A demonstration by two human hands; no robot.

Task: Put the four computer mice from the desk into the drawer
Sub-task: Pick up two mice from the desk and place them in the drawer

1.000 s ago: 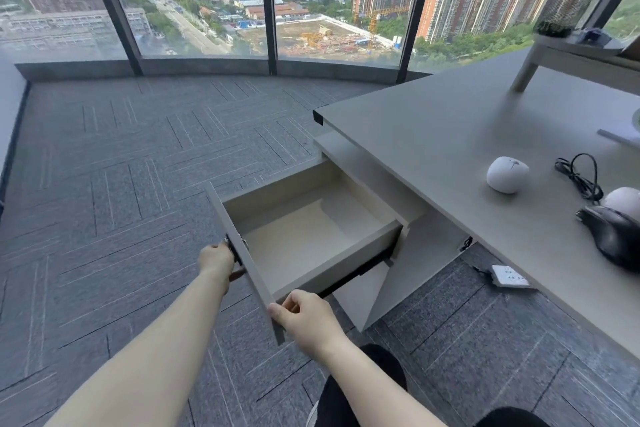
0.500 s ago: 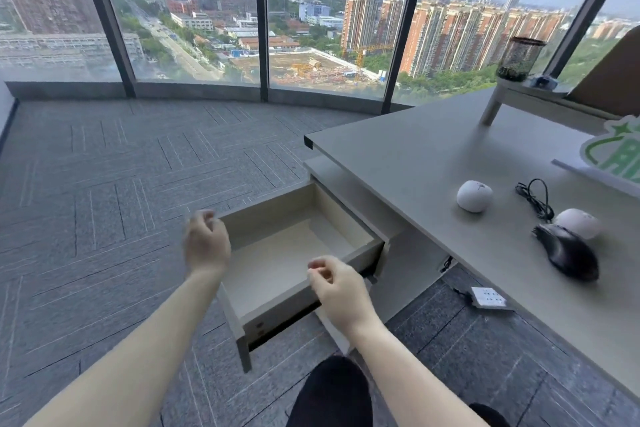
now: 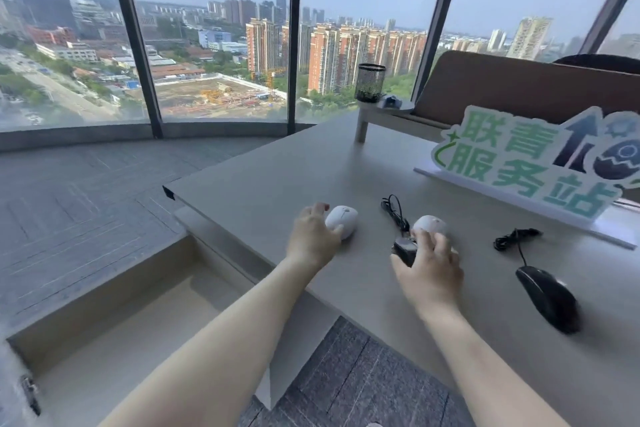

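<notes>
Several computer mice lie on the grey desk (image 3: 263,184). My left hand (image 3: 311,243) grips the left end of a white mouse (image 3: 344,224), thumb on its near side. My right hand (image 3: 431,270) covers a black wired mouse (image 3: 404,249), thumb on its left side, fingertips touching a second white mouse (image 3: 429,222) just behind. Another black wired mouse (image 3: 547,298) lies apart at the right. The drawer (image 3: 104,288) stands pulled out at the lower left, below the desk edge, with nothing inside.
Coiled black cables (image 3: 393,210) lie between the white mice, and another cable coil (image 3: 512,239) lies beyond the right mouse. A green-lettered sign (image 3: 533,163) stands behind them. A mesh pen holder (image 3: 370,81) sits on a small riser (image 3: 384,113). Carpeted floor lies to the left.
Both hands left the drawer front and rose to the desk. The left hand reached the white mouse, the right hand the black mouse. The view tilted up and right.
</notes>
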